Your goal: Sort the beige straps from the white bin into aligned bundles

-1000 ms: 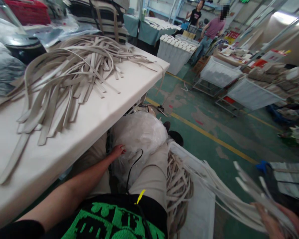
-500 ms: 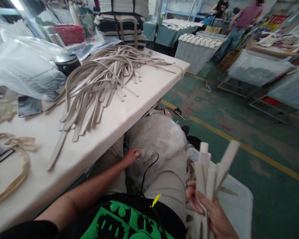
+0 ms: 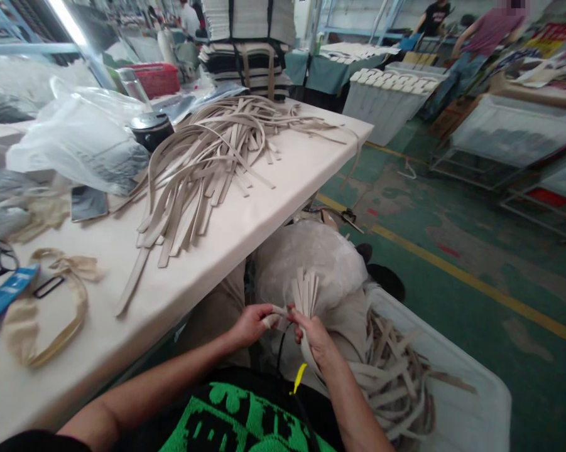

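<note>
Over my lap, my right hand (image 3: 315, 339) grips a bundle of beige fabric straps (image 3: 305, 292), their ends fanned upward and their tails trailing down to the right. Close beside it, my left hand (image 3: 254, 323) is closed on a short light strip (image 3: 274, 317) that loops from its fingers toward the bundle. The fingertips of both hands nearly meet. More straps (image 3: 400, 383) lie tangled in a white plastic bin (image 3: 480, 402) at my right side. Under my hands, a clear plastic bag (image 3: 320, 251) covers part of my lap.
A large heap of straps (image 3: 207, 157) lies on the white table (image 3: 245, 232) at my left. Around it are a phone (image 3: 89, 203), a dark lidded cup (image 3: 151, 130), a plastic bag (image 3: 80, 135) and a black buckle (image 3: 48, 287). Two people stand far off at the right.
My right hand has brought the strap bundle left from over the bin to my lap. My left hand has moved slightly right, toward it. The view has shifted left.
</note>
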The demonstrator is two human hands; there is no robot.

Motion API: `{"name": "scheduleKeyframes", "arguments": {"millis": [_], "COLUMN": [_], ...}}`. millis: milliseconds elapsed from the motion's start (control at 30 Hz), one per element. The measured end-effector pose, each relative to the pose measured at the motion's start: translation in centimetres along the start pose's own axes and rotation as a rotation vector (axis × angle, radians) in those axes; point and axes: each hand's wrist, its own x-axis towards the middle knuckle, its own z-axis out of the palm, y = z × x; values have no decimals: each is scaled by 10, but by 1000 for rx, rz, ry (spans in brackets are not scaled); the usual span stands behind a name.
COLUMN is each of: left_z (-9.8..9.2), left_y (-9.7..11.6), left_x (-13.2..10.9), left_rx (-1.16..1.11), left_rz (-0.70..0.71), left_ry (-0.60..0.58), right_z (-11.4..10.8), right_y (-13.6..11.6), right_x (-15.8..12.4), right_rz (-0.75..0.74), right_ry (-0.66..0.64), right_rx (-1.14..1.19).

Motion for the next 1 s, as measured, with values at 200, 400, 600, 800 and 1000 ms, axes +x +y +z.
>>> {"name": "scheduleKeyframes", "arguments": {"millis": [200, 400, 600, 800, 1000], "left_z": [-2, 3, 2, 3, 11], "left_y": [-2, 0, -1, 4, 5], "left_x": [-5, -8, -3, 0, -8], "left_rx": [546, 570, -91, -458, -611], "left_rz": [289, 252, -56, -356, -556], "left_ry": [-106, -134, -75, -326, -478], "right_z": [7, 4, -12, -22, -22], "right_y": [4, -4, -21, -43, -51], "right_x": [2, 6, 10, 20, 30], "right_rz": [7, -62, -194, -277, -300], "right_ry": [-17, -11, 35, 91, 135], "right_rx": [-11, 15, 108, 177, 207]}}
